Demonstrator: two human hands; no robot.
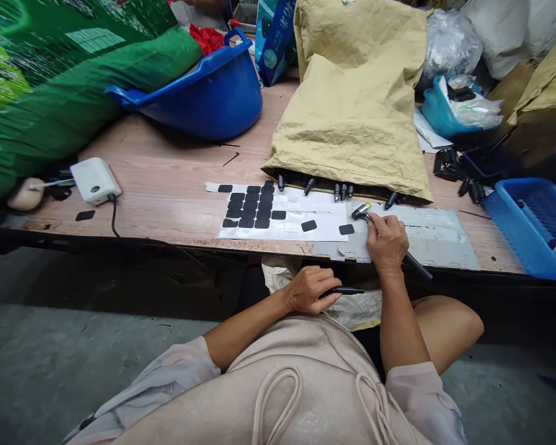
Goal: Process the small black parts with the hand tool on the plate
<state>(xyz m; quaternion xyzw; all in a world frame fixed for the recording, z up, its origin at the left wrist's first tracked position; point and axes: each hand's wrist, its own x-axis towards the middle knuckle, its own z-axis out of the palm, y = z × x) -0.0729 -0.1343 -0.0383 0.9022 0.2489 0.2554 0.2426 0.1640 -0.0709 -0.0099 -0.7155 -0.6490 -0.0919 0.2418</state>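
My left hand [312, 289], in front of my lap below the table edge, is closed round a slim black pen-like piece [349, 290]. My right hand [387, 240] rests over the table's front edge, wrapped round a small hammer [418, 266] with a black handle; its shiny head points up and left. Left of the hammer head lies a white sheet [285, 232] bearing several black rounded-square pads [248, 214], most of them in rows. A grey board [438, 238] lies beneath my right hand. Several black cylindrical pieces [309, 185] stick out from under the tan sack's edge.
The big tan sack [347, 117] lies on the table behind the sheet. A blue tub [208, 93] and green bag [74, 117] are at back left, a white box with cable [95, 179] at left. A blue basket [532, 228] stands at right, near loose black parts [449, 164].
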